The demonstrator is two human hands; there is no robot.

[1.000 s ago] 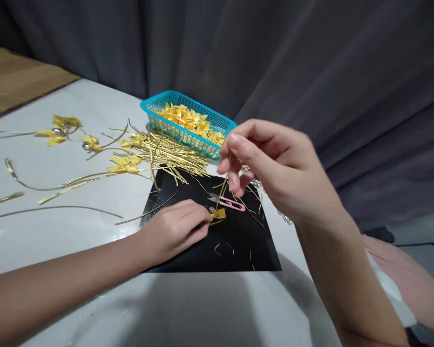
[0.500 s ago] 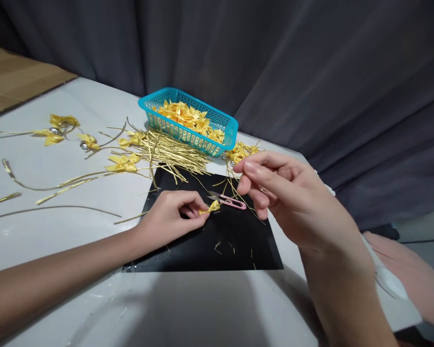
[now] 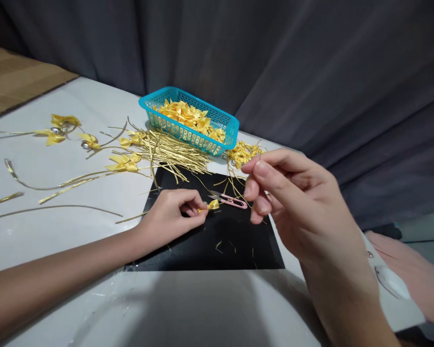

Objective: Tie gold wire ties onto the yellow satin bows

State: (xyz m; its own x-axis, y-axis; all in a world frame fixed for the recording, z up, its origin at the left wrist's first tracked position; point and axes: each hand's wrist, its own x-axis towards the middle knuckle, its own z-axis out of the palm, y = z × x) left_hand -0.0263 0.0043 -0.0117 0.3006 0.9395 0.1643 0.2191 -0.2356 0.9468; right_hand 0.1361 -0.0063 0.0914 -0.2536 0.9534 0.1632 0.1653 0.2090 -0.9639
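Over the black sheet (image 3: 249,246), my left hand (image 3: 175,209) has its fingers clamped on one end of a small yellow bow (image 3: 214,205), whose free end points right, just short of the pink snips (image 3: 226,197). My right hand (image 3: 300,197) is raised nearer to me, further right, thumb and forefinger tips together and the other fingers curled; whether they grip anything fine I cannot tell. Below the bow, short gold clippings (image 3: 219,246) are scattered on the sheet. Past its far edge, a heap of gold ties (image 3: 177,154) lies against the blue basket (image 3: 191,137), which is filled with yellow ribbon pieces (image 3: 183,113). Another yellow cluster (image 3: 244,152) sits just right of the basket. Off to my left, finished-looking bows (image 3: 125,163) and loose gold lengths spread across the white worktop (image 3: 43,236). Behind everything hangs a dark curtain (image 3: 311,72).
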